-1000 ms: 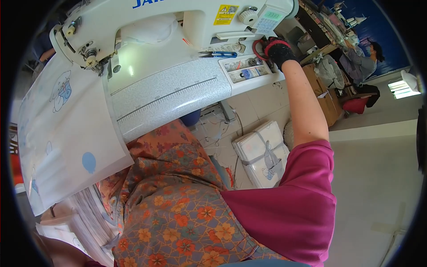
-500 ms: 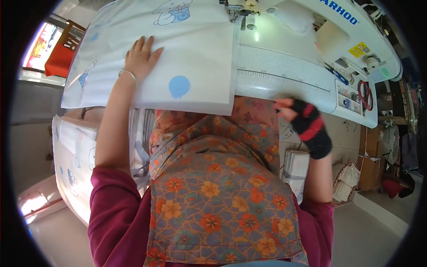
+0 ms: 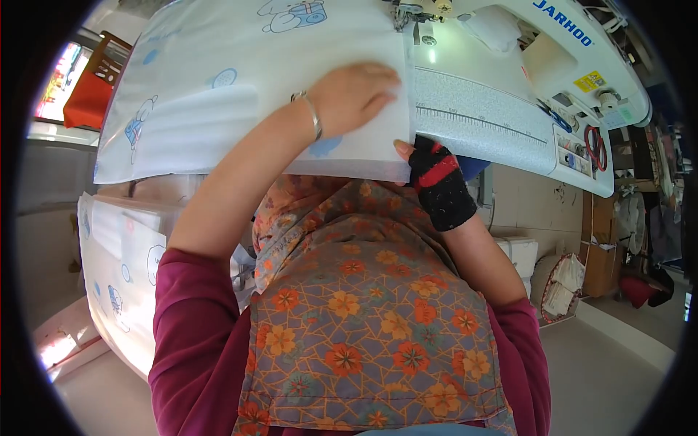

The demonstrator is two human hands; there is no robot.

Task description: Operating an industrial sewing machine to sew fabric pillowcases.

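Observation:
A white, film-like printed sheet (image 3: 240,123) with blue cartoon figures and round spots is spread over the sewing machine's table, its near edge hanging by my lap. My left hand (image 3: 356,98), with a silver bangle at the wrist, lies on the sheet close to its right edge; its fingers are stretched out and slightly blurred. At the near right corner my right hand (image 3: 436,178), in a black and red fingerless glove, grips the edge, thumb on top and the other fingers mostly hidden. The presser foot (image 3: 402,18) of the sewing machine stands at the sheet's far right edge.
Right of the sheet runs the machine bed (image 3: 472,109) with a ruler scale. Blue-handled snips (image 3: 556,118), red-handled scissors (image 3: 596,149) and a bobbin tray (image 3: 572,156) lie near its end. More printed sheets (image 3: 120,269) are stacked at my lower left.
My left hand has slid right across the sheet to its right edge. My right hand has moved left from beside the table and taken hold of the near right corner.

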